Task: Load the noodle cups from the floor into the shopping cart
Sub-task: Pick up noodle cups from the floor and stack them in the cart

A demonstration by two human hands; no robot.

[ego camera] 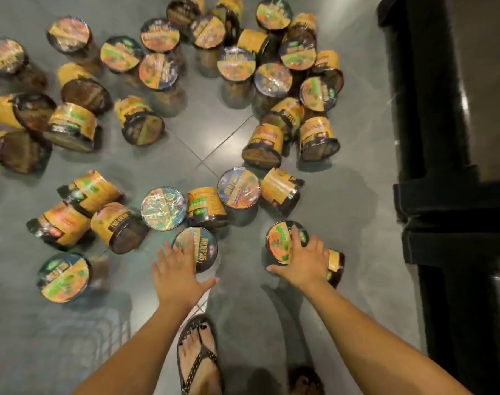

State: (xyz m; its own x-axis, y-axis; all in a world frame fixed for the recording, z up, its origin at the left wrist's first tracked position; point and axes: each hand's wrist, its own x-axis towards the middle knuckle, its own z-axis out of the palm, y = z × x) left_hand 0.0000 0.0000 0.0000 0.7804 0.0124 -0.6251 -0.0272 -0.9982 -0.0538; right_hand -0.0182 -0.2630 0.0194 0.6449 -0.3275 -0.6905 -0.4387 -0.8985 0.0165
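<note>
Reaching down with both arms. Sandal (198, 354) is nearest, on the floor (243, 315). Left grip (177, 269) is released, fingers flat and spread over the left cup (198, 246), which is upright with its lid up; touching or just above, can't tell. Right grip (303, 260) is draped on the right cup (283, 242), thumb at the near rim; clenched or not, can't tell because of blur. Side cup (336, 266) lies tipped beside it, under my wrist. Beyond is the pile (243, 67), cups upright or tipped, all on the floor. Cart not in view. Risks: palming a slick film lid from above could slip on the lift; my right wrist could roll the side cup; a sweep at the left cup could knock its close neighbours.
</note>
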